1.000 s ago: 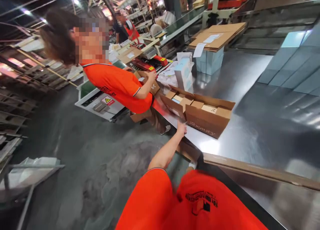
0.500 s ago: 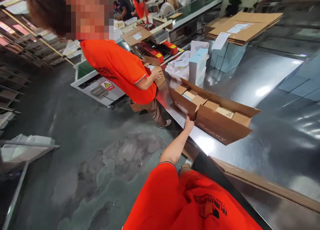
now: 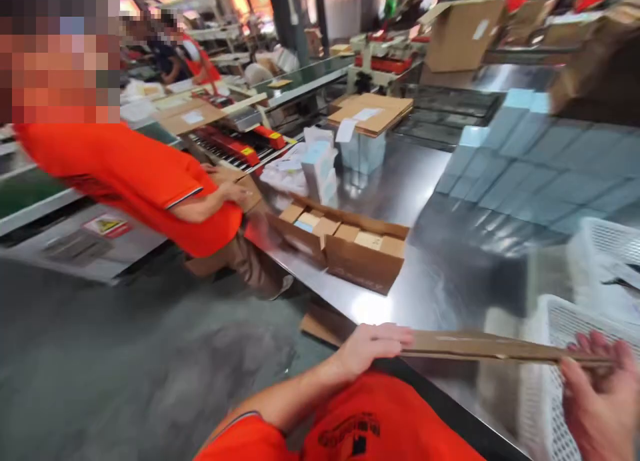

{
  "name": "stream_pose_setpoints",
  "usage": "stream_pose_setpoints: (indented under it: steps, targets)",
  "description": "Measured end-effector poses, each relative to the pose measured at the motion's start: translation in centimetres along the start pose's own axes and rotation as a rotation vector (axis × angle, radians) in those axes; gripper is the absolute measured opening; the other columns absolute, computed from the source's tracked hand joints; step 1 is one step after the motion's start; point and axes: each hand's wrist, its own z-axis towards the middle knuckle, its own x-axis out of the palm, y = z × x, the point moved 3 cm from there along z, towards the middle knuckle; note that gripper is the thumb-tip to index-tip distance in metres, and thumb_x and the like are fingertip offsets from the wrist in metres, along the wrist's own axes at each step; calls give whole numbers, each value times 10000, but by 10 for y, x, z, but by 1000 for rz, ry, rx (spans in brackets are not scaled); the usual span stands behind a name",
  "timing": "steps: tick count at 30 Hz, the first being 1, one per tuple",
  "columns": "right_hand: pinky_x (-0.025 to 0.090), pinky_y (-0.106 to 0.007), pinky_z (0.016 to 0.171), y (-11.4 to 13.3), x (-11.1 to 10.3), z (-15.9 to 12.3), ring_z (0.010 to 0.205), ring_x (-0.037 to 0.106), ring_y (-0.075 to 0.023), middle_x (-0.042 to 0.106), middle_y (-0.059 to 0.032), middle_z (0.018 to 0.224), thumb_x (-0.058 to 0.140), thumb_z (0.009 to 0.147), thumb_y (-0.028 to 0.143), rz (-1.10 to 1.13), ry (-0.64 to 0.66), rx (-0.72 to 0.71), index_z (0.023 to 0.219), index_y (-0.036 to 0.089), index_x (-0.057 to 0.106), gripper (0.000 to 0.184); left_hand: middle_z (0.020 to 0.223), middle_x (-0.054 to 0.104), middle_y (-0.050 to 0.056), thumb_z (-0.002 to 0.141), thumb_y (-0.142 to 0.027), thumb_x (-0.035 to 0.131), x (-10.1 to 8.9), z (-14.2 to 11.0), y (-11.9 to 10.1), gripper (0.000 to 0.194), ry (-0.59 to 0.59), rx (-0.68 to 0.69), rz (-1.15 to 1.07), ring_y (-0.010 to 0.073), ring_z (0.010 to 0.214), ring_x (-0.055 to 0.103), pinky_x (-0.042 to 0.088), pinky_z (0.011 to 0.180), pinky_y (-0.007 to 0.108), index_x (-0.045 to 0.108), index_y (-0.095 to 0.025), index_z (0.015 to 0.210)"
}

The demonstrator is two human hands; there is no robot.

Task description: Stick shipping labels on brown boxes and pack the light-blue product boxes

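A flattened cardboard carton stretches edge-on between my two hands, low in the head view. My left hand rests on its left end with the fingers stretched flat; the thumb is hidden. At the other end, my right hand is closed on the carton, its thumb on the near side and its fingers on the far side. Beyond my left hand stands an open, long cardboard box on the metal table, with smaller brown boxes packed inside it.
A co-worker in an orange shirt handles cardboard at the left. White plastic baskets stand near my right hand. Pale blue boxes are stacked at the right. Flat cardboard sheets lie on pale boxes farther back.
My left hand has left the long box and come back to the flattened carton. My right hand has come into view, gripping that carton. The view has swung right.
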Motion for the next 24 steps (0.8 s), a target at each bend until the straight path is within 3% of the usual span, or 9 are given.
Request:
stream_pose_setpoints:
  steps: [3, 8, 10, 13, 15, 17, 20, 22, 24]
  targets:
    - [256, -416, 1206, 8, -20, -5, 1464, 297, -280, 252, -48, 1623, 840, 548, 517, 93, -4, 34, 1533, 419, 254, 1151, 1217, 714, 59, 767, -379, 660, 1, 11, -7, 395, -235, -61, -20, 330, 1271, 584, 368, 1166, 510, 770, -198, 1100]
    - [277, -472, 1184, 13, -10, -42, 1473, 272, -298, 124, -29, 1658, 792, 612, 539, 30, 329, 14, 1578, 408, 12, 1248, 1361, 629, 102, 878, -524, 548, 4, 44, -15, 557, -511, 144, 50, 296, 1325, 540, 363, 1182, 456, 683, -141, 1260]
    - [259, -518, 1191, 9, 2, -45, 1482, 234, -341, 87, -104, 1658, 776, 619, 613, -63, 374, -58, 1592, 297, -2, 1285, 1433, 568, 104, 899, -588, 494, 10, 51, -11, 601, -362, 199, 209, 294, 1399, 457, 280, 1223, 467, 669, -161, 1284]
    - [218, -604, 1188, -2, 17, -27, 1504, 105, -395, 43, -198, 1641, 753, 663, 673, -315, 264, -283, 1580, 159, 108, 1233, 1500, 495, 91, 886, -626, 499, 30, 42, 3, 545, 163, 145, 533, 333, 1515, 214, 111, 1249, 526, 762, -216, 1131]
    - [226, -624, 1182, -11, 20, -13, 1502, 121, -400, 90, -223, 1627, 725, 740, 638, -418, 215, -442, 1542, 139, 235, 1065, 1505, 496, 97, 851, -588, 582, 36, 30, 11, 466, 316, 76, 654, 352, 1534, 115, 112, 1238, 549, 781, -228, 1070]
    - [268, -606, 1179, -20, 14, -11, 1484, 222, -371, 222, -194, 1602, 685, 828, 552, -422, 236, -566, 1465, 187, 393, 790, 1450, 552, 135, 800, -519, 670, 34, 29, 16, 450, 175, 64, 670, 362, 1490, 252, 241, 1202, 541, 741, -213, 1122]
    - [334, -562, 1168, -38, -11, -30, 1443, 349, -302, 470, -102, 1489, 553, 946, 430, -322, 381, -658, 1286, 269, 594, 378, 1314, 595, 168, 718, -419, 743, 26, 53, 22, 594, -256, 62, 593, 315, 1249, 537, 424, 1074, 478, 613, -162, 1237]
    - [326, -555, 1177, -52, -32, -43, 1445, 349, -284, 533, -74, 1445, 460, 987, 423, -245, 496, -537, 1216, 286, 662, 334, 1289, 584, 177, 666, -394, 778, 24, 75, 29, 731, -431, -13, 504, 298, 1180, 573, 436, 1048, 452, 536, -132, 1305]
    - [325, -553, 1179, -63, -50, -45, 1432, 374, -289, 568, -70, 1414, 411, 991, 489, -102, 543, -298, 1119, 276, 717, 394, 1266, 614, 181, 657, -430, 783, 27, 92, 37, 761, -399, -107, 365, 303, 1169, 589, 429, 1050, 442, 535, -115, 1304]
